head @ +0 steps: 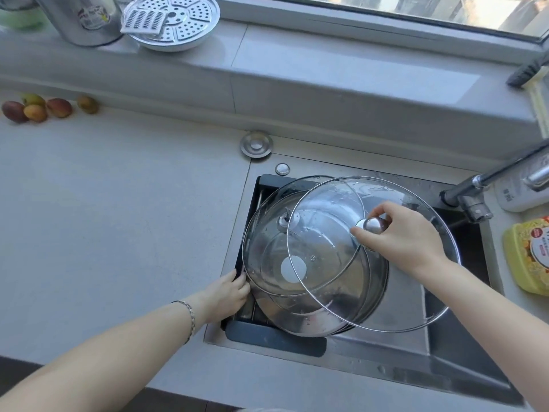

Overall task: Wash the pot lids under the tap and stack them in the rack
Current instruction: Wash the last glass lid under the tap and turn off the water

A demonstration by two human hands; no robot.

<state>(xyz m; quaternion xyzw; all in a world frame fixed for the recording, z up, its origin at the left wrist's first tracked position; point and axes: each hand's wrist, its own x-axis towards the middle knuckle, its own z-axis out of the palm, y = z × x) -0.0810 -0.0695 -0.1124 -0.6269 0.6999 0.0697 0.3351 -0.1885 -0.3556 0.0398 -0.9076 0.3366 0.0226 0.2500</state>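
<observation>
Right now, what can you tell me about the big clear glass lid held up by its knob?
The large round clear glass lid has a thin metal rim and a shiny metal knob, which the right hand pinches. Wet with droplets, it hangs tilted above the steel sink, overlapping a second glass lid below; whether they touch is unclear.

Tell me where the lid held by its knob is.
Head view, right of centre: the glass lid hangs from the right hand over the sink, overlapping a second lid over the rack on its left, tap to its right.
</observation>
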